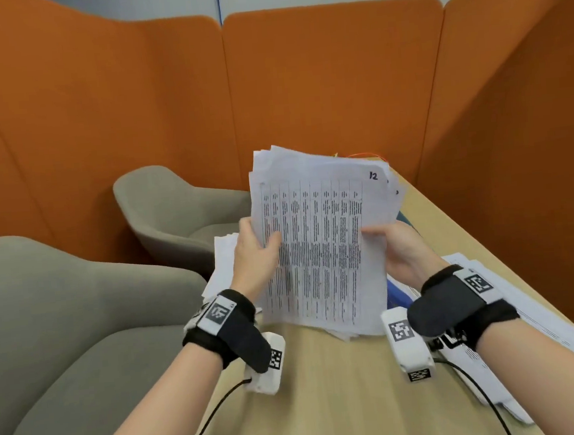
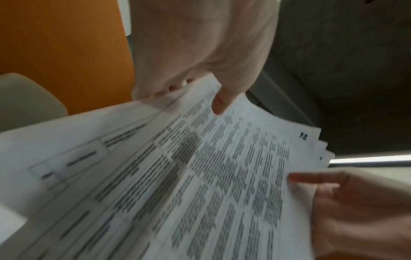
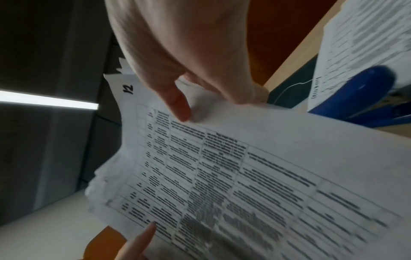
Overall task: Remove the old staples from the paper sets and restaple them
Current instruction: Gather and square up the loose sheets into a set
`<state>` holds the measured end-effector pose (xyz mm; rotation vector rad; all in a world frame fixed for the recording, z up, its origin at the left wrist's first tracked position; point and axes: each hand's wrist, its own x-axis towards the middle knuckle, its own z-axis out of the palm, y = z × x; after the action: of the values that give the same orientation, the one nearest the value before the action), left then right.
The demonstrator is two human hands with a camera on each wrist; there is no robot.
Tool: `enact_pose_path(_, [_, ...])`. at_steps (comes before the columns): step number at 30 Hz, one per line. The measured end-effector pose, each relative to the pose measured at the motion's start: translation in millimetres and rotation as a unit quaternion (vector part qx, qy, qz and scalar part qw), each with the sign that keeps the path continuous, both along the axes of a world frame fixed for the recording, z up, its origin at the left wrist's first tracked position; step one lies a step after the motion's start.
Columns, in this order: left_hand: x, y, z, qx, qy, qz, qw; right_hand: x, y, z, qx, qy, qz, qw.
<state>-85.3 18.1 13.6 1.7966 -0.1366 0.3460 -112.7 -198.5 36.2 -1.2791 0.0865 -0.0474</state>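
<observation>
Paper sets, white printed sheets w/ table text [image 1: 319, 249], held upright over light wood counter [image 1: 326, 386], bottom edge touching it. Gripped by both hands: left hand [image 1: 254, 254] on left edge, thumb in front; right hand [image 1: 401, 246] on right edge, thumb over front sheet. "12" handwritten at top corner. Blue stapler [image 3: 355, 98] on counter beside more printed sheets [image 1: 528, 328]. Beyond: grey chairs [image 1: 175, 209], orange partition [image 1: 337, 86].

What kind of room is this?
Probably an office meeting booth: tall orange padded walls wrap around a wooden table, grey armchairs stand beside it, and printed papers are held over it.
</observation>
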Motion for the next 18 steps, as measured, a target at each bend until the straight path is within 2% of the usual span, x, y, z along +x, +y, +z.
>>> enact_pose_path(5, [-3.4,-9.5,2.8,-0.064,-0.088,0.043,0.993,0.5,11.5,11.0,0.064,-0.033,-0.042,0.997])
enact_pose_path(9, [-4.4,-18.8,-4.3,-0.066,-0.087,0.052,0.993,-5.3,29.7,11.4,0.020,-0.054,-0.042,0.997])
enact_pose_path(14, [-1.4,-23.5,3.1,-0.055,-0.071,0.078,0.993,-0.5,48.4,22.5,-0.025,-0.053,-0.113,0.992])
enact_pose_path(18, [2.2,-15.5,14.4,-0.034,-0.100,0.089,0.990,2.2,48.0,32.2,-0.060,-0.049,-0.101,0.992])
